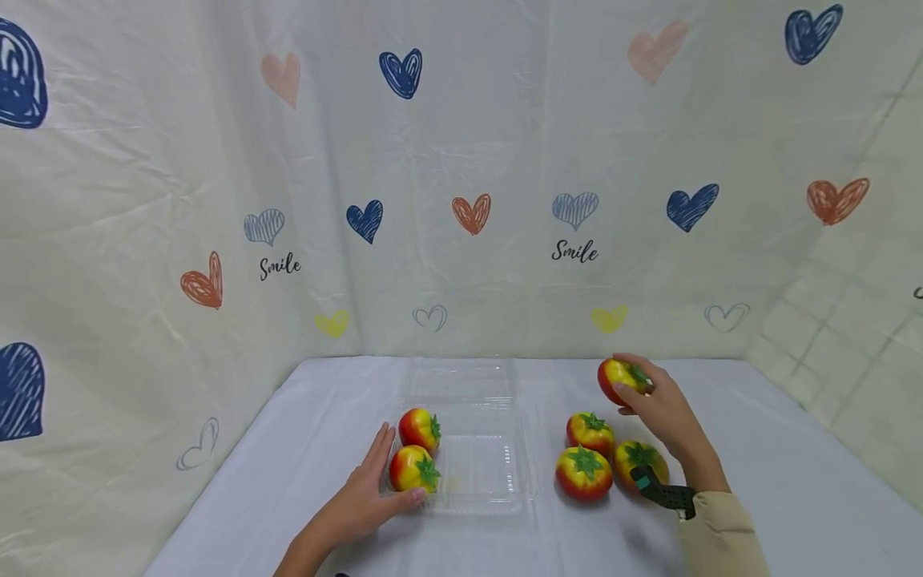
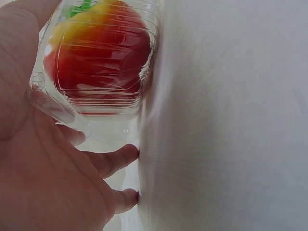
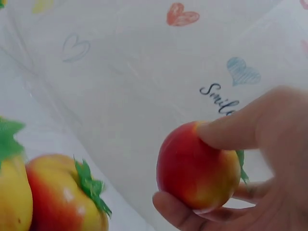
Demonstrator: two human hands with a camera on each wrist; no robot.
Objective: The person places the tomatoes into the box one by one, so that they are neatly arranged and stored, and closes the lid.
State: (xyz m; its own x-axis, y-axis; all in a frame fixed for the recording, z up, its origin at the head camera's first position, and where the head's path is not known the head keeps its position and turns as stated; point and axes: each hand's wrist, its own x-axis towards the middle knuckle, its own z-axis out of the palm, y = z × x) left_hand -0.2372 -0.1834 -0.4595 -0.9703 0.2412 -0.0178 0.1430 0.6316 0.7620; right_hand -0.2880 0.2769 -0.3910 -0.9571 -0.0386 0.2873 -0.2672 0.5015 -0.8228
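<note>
My left hand [image 1: 358, 503] rests at the left front corner of a clear plastic box [image 1: 479, 469], its fingers fairly straight along the side and the thumb across the front. Through the wall, in the left wrist view, shows a red-and-yellow fruit [image 2: 103, 53] with a green leafy top. Inside the box, two such fruits sit at the left, one nearer [image 1: 409, 469] and one behind it [image 1: 416, 427]. Held above the table at the right, another red-and-yellow fruit [image 3: 192, 168] is gripped between the thumb and fingers of my right hand [image 1: 659, 403].
Below my right hand, three more fruits lie grouped on the white tablecloth: one at the back [image 1: 587, 433], one in front [image 1: 584, 474] and one partly behind the wristband [image 1: 634, 458]. The box's clear lid [image 1: 457, 381] lies folded back. A heart-printed curtain [image 1: 461, 272] hangs behind.
</note>
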